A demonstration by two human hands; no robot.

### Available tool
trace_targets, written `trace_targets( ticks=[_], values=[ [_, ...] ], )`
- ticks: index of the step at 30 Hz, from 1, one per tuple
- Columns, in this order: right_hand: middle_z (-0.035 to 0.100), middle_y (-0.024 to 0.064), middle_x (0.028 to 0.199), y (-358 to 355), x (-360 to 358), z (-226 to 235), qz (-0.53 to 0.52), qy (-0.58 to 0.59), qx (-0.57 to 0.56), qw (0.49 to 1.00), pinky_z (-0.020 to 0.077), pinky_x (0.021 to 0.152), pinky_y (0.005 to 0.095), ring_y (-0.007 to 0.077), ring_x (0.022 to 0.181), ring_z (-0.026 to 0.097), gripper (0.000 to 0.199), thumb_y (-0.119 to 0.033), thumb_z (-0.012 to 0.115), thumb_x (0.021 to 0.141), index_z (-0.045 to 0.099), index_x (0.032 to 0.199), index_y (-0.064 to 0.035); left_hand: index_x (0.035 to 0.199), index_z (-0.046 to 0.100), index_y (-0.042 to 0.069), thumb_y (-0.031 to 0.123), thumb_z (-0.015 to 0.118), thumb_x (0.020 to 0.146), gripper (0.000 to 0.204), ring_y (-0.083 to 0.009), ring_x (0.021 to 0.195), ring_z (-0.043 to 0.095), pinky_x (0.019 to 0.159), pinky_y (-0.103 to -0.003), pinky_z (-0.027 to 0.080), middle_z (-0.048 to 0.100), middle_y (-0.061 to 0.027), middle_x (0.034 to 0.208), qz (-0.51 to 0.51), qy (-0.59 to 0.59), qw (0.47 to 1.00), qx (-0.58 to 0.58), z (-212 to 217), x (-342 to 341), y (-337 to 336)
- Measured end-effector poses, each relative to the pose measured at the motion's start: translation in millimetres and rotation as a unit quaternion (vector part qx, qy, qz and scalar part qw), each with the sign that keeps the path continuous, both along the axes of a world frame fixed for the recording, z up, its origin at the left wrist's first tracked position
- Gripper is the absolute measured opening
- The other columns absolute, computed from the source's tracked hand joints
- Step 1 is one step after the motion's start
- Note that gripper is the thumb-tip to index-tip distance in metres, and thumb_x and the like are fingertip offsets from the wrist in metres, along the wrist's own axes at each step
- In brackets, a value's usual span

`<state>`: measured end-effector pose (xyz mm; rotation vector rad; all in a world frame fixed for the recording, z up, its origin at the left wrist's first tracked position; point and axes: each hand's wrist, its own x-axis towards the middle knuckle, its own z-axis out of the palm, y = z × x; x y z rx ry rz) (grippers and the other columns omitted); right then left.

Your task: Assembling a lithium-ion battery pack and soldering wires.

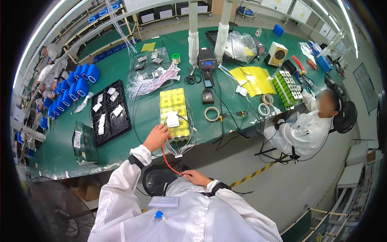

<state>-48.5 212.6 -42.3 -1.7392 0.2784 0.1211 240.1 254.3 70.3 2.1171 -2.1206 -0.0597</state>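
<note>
A battery pack [173, 99] wrapped in yellow insulating sheet lies on the green bench in front of me. A white rectangular piece [173, 119] sits on its top, and thin white wires run around its sides. My left hand [157, 138] is at the pack's near left corner, fingers closed at the upper end of a red wire [166, 159]. The wire bows down off the bench edge to my right hand [196, 178], which rests near my lap with its fingers closed round the lower end. The fingertips of both hands are partly hidden.
Left of the pack lie a black tray [111, 111] with white pieces and a bundle of white wires [155, 82]. Tape rolls [212, 114], a soldering station [207, 60], scissors [192, 76] and yellow sheets [254, 80] lie rightward. A co-worker [308, 125] sits at right beside green cells [285, 90].
</note>
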Motion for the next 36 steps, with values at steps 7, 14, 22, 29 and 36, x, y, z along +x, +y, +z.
trace_targets(
  ticks=[7, 14, 22, 29, 36],
  values=[
    [0.067, 0.012, 0.082, 33.2, 24.9, 40.7, 0.02, -0.026, 0.086, 0.996, 0.0499, 0.069, 0.0333, 0.0233, 0.074, 0.065, 0.026, -0.012, 0.057, 0.086, 0.062, 0.11, -0.0021, 0.084, 0.064, 0.005, 0.004, 0.06, 0.066, 0.019, -0.0295, 0.099, 0.05, 0.089, -0.04, 0.041, 0.057, -0.0086, 0.092, 0.0, 0.027, 1.0, 0.012, 27.5, 10.1, 8.9],
    [0.067, 0.0121, 0.073, 73.6, 96.9, 23.8, -0.034, -0.014, 0.079, 0.996, 0.0506, 0.066, 0.0357, 0.0252, 0.071, 0.067, 0.017, -0.007, 0.062, 0.078, 0.061, 0.094, 0.0004, 0.091, 0.064, 0.007, 0.003, 0.059, 0.068, 0.024, -0.0306, 0.098, 0.053, 0.086, -0.042, 0.044, 0.059, -0.0084, 0.095, 0.097, 0.06, 0.987, 0.116, 0.7, 2.9, 50.4],
    [0.068, 0.0148, 0.082, 52.9, 120.3, 1.7, -0.173, -0.033, 0.003, 0.984, 0.0525, 0.069, 0.0353, 0.0264, 0.076, 0.068, 0.017, -0.01, 0.06, 0.081, 0.063, 0.096, -0.004, 0.109, 0.056, 0.004, 0.004, 0.059, 0.072, 0.038, -0.035, 0.103, 0.054, 0.088, -0.043, 0.046, 0.058, -0.0132, 0.104, 0.184, 0.216, 0.959, 0.01, -43.5, -8.4, 77.5],
    [0.065, 0.0092, 0.095, -15.3, 142.9, 40.0, -0.171, 0.069, 0.186, 0.965, 0.0518, 0.069, 0.0265, 0.0142, 0.078, 0.063, 0.029, -0.007, 0.05, 0.092, 0.054, 0.12, -0.0012, 0.113, 0.059, -0.001, 0.007, 0.057, 0.076, 0.038, -0.0293, 0.082, 0.064, 0.075, -0.036, 0.05, 0.066, -0.0171, 0.096, 0.346, 0.434, 0.831, -0.019, -54.9, -14.8, 63.8],
    [0.065, 0.0087, 0.097, 10.4, 178.5, 56.5, -0.168, 0.103, 0.245, 0.949, 0.0539, 0.069, 0.028, 0.0153, 0.078, 0.064, 0.023, -0.016, 0.053, 0.095, 0.058, 0.11, 0.0006, 0.11, 0.062, -0.002, 0.008, 0.048, 0.079, 0.035, -0.0216, 0.087, 0.065, 0.075, -0.031, 0.049, 0.068, -0.0094, 0.096, 0.334, 0.668, 0.665, 0.016, -54.8, 10.3, 60.8]
  ],
)
